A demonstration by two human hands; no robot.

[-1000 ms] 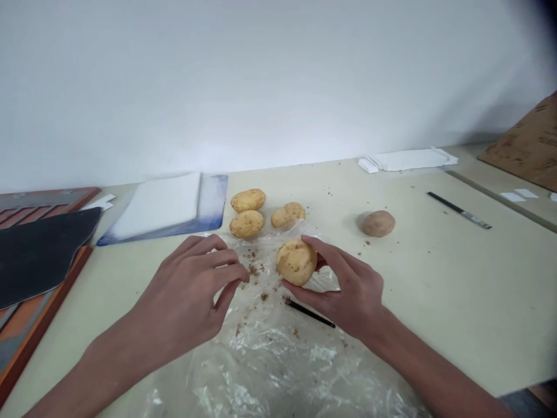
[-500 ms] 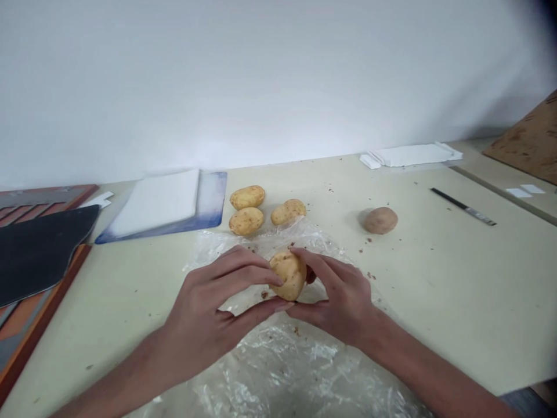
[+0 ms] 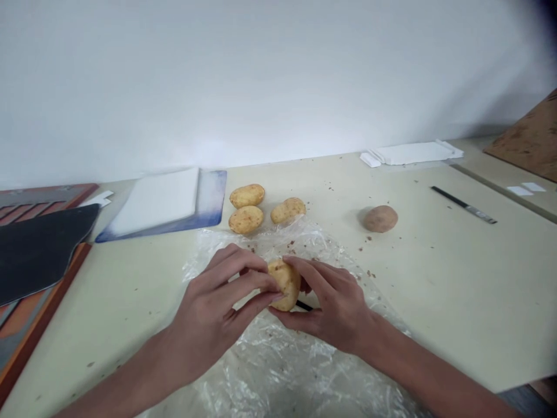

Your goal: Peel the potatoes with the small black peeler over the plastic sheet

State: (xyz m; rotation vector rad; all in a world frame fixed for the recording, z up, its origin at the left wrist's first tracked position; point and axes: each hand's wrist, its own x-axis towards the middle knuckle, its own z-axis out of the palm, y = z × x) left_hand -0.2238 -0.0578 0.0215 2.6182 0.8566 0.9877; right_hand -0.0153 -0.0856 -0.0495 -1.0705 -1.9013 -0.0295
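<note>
A yellow potato (image 3: 287,280) with brown spots is gripped over the clear plastic sheet (image 3: 278,360). My right hand (image 3: 333,299) wraps its right side, fingertips on top and thumb underneath. Against the potato's left face, my left hand (image 3: 230,290) has its thumb and forefinger pinched together; whatever is between them is too small to make out. A thin dark strip (image 3: 304,305) shows beneath my right palm, mostly hidden. Behind the sheet lie several yellow potatoes (image 3: 246,220), and a browner potato (image 3: 380,219) rests to the right.
A dark-bladed knife-like tool (image 3: 463,204) lies at the right. At the left, a white slab (image 3: 161,197) sits on a blue-edged board (image 3: 213,217), beside a black mat (image 3: 39,249). White folded paper (image 3: 413,153) lies by the wall; brown crumbs dot the table.
The potato and my right hand have shifted slightly left and down. My left thumb has risen from under the potato to meet the forefinger. The dark strip has come into sight.
</note>
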